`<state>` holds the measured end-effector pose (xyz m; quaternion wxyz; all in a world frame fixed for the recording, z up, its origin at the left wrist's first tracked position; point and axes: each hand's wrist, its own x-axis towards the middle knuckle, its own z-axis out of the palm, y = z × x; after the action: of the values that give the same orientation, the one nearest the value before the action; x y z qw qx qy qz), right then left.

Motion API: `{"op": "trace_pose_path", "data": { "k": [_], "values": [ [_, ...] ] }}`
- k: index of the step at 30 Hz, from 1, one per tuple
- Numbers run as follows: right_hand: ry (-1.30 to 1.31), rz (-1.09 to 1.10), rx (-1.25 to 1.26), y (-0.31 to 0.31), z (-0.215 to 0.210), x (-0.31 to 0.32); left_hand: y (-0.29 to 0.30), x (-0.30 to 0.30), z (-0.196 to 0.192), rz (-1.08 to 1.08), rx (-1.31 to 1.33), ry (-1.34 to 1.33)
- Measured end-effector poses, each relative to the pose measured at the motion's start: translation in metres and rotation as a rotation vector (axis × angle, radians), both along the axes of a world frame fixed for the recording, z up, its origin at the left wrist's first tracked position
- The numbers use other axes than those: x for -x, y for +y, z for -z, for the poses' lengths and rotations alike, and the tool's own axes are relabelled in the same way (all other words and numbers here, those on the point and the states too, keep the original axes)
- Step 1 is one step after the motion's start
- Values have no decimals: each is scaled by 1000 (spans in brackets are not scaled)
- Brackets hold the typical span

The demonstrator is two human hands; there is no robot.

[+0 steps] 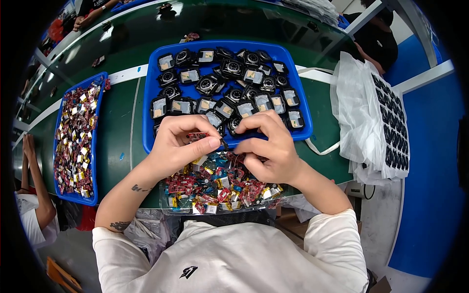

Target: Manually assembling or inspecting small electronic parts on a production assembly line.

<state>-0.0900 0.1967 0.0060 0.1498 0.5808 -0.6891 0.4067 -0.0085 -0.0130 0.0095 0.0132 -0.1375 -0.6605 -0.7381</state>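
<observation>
My left hand (pixel 178 144) and my right hand (pixel 268 146) meet over the near rim of a blue tray (pixel 303 100) filled with several small black electronic parts (pixel 229 88). Between the fingertips of both hands I pinch a small part with a red board and a thin black wire (pixel 222 142). Right under my hands lies a clear bag (pixel 215 188) heaped with several small red, silver and yellow pieces on the green table edge.
A second blue tray (pixel 75 139) of the same red pieces stands at the left. A stack of clear bags with black parts (pixel 376 115) lies at the right. Another person's arm (pixel 34 180) shows at far left, other people at the far side.
</observation>
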Motion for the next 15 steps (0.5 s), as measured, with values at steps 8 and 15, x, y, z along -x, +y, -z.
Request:
{"op": "trace_pose_path", "data": {
  "k": [8, 15],
  "values": [
    [20, 64, -56, -5, -4, 4, -1, 0, 3, -11, -17, 8],
    [-103, 452, -52, -3, -10, 3, -4, 2, 4, 3, -13, 12]
  ]
}}
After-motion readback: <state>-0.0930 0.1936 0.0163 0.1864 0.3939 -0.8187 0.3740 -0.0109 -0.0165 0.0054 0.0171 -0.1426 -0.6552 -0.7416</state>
